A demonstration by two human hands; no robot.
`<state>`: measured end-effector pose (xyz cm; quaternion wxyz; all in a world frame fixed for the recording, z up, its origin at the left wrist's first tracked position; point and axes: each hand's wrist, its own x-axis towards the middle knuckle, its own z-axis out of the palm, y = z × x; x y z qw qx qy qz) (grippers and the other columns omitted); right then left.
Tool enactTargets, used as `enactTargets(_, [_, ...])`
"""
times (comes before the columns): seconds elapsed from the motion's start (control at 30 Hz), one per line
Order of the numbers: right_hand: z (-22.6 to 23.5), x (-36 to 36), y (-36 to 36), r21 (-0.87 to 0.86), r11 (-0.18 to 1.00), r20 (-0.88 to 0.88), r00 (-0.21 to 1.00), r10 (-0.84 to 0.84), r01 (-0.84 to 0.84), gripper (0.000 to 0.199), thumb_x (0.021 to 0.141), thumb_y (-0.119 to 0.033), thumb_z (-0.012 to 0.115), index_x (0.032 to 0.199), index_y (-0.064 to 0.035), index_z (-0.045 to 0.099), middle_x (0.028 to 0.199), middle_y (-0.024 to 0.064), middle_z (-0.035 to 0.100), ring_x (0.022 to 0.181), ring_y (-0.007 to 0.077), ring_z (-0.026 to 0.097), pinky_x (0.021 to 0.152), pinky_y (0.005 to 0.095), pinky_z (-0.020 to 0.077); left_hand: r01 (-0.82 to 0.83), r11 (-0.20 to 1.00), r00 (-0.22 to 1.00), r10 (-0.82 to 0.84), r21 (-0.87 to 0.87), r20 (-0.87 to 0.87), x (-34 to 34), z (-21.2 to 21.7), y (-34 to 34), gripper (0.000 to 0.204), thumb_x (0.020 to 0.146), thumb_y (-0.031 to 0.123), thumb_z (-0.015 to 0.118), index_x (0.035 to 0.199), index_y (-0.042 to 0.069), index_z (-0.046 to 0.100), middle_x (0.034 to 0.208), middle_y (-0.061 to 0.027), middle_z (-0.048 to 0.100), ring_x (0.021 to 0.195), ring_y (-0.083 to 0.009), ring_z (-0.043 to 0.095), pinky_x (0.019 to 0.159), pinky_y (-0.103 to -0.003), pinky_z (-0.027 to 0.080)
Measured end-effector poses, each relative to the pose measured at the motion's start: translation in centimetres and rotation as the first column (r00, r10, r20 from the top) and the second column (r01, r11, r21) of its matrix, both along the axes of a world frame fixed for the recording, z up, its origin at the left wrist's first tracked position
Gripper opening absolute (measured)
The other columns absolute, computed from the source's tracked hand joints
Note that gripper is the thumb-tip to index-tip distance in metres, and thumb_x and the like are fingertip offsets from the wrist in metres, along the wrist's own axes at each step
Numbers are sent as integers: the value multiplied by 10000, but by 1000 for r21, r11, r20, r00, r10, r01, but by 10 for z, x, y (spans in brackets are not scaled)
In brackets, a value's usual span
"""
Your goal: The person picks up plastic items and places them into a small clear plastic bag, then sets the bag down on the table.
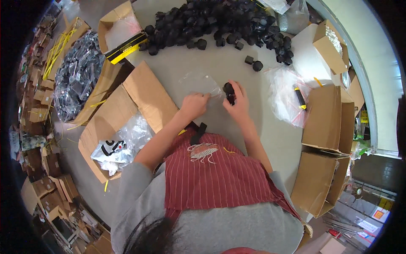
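Observation:
My left hand (193, 106) pinches the edge of a small clear plastic bag (198, 81) that lies on the grey table (211, 63). My right hand (237, 101) grips a small black plastic part (229, 91) at the mouth of that bag. A big heap of similar black parts (211, 21) covers the far side of the table, with two loose ones (253, 63) closer to my right hand.
An open cardboard box (127, 114) with plastic bags sits at my left. A pile of clear bags (285, 95) with a yellow-and-black tool (299, 96) lies at my right. Cardboard boxes (325, 127) stand at the right edge. A box of bagged black parts (78, 74) is far left.

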<state>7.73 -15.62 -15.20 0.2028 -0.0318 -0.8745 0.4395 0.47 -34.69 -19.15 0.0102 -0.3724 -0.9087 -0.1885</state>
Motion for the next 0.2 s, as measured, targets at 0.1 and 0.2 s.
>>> enactTargets(0.1, [14, 19, -14, -3, 990, 137, 980, 142, -143, 728, 709, -102, 701, 1387, -114, 436, 1335, 188, 514, 1135, 391, 553, 976, 430, 455, -5, 1000, 996, 7, -28, 89, 6, 3, 6, 218, 842, 179, 579, 1042, 148, 662, 781, -104, 676, 729, -338, 664, 623, -457, 531])
enactTargets(0.2, [-11, 29, -16, 110, 957, 160, 955, 249, -268, 795, 717, -105, 704, 1445, -168, 389, 1423, 201, 463, 1264, 391, 486, 1053, 437, 413, -37, 994, 978, 15, 99, 208, 7, 4, 7, 206, 862, 216, 583, 1029, 126, 664, 837, -136, 703, 762, -346, 680, 628, -467, 530])
